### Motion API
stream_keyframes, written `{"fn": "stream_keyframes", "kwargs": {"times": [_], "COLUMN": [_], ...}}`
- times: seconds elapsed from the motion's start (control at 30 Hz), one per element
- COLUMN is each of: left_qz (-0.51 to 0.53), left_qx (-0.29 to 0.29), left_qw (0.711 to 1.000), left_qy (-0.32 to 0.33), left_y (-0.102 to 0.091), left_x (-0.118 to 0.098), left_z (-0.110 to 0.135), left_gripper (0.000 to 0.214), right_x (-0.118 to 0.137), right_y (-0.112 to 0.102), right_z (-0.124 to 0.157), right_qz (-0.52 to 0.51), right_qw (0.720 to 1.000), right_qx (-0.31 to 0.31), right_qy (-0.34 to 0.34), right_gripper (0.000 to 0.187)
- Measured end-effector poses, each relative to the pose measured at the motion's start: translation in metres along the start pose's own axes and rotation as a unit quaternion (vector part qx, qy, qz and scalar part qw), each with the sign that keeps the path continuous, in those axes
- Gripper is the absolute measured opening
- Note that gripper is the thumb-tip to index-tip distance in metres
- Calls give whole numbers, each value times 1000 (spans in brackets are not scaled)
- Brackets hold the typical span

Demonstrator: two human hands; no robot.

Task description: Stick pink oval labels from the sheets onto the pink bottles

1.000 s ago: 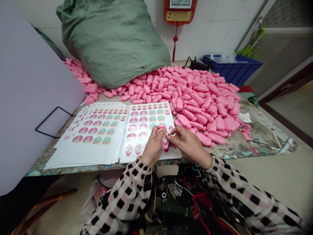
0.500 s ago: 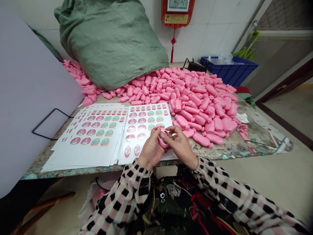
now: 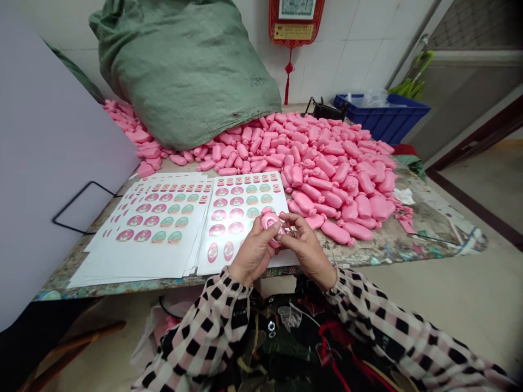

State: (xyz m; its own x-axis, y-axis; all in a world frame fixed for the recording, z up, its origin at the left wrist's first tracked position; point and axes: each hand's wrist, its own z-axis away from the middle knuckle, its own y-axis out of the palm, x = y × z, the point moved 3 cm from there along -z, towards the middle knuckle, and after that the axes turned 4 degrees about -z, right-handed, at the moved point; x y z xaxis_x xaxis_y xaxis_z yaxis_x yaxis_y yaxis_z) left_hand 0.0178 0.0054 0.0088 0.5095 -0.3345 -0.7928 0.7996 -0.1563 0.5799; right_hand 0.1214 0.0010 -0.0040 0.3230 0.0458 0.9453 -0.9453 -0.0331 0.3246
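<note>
One pink moulded bar (image 3: 270, 222) with an oval label on its face is held above the sheets near the bench (image 3: 412, 234) edge, the left hand (image 3: 254, 253) wrapping its fingers around it and the right hand (image 3: 307, 249) pinching its right edge. Two piles of sticker sheets (image 3: 167, 228) lie at 9 o'clock, one heap of pink bars (image 3: 327, 174) at 1 o'clock, and one green sack (image 3: 183, 76) at 11 o'clock.

Paint-stained worktable (image 3: 433, 226): heap of pink moulded bottles (image 3: 330, 174), stacked label sheets (image 3: 163, 228), green woven sack (image 3: 183, 76)
</note>
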Motion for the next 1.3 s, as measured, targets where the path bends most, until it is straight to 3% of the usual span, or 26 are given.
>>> {"fn": "stream_keyframes", "kwargs": {"times": [0.2,0.43,0.8,1.17,1.3], "left_qz": [-47,-31,-54,-51,-75], "left_qx": [-38,-26,-80,-65,-57], "left_qw": [998,999,995,996,995], "left_qy": [18,4,33,30,23], "left_y": [-3,0,-4,2,-1], "left_x": [3,3,6,8,8], "left_z": [-1,-1,-1,0,0], "left_gripper": [22,23,21,31,33], "right_x": [-1,1,-4,-10,-12], "right_y": [2,4,6,5,4], "right_z": [3,6,9,-1,-3], "right_qz": [-14,-8,-6,9,6], "right_qw": [1000,1000,1000,999,1000], "right_qx": [-4,-15,-4,-40,-18], "right_qy": [5,2,-3,-19,-15], "right_gripper": [41,44,43,34,30]}}
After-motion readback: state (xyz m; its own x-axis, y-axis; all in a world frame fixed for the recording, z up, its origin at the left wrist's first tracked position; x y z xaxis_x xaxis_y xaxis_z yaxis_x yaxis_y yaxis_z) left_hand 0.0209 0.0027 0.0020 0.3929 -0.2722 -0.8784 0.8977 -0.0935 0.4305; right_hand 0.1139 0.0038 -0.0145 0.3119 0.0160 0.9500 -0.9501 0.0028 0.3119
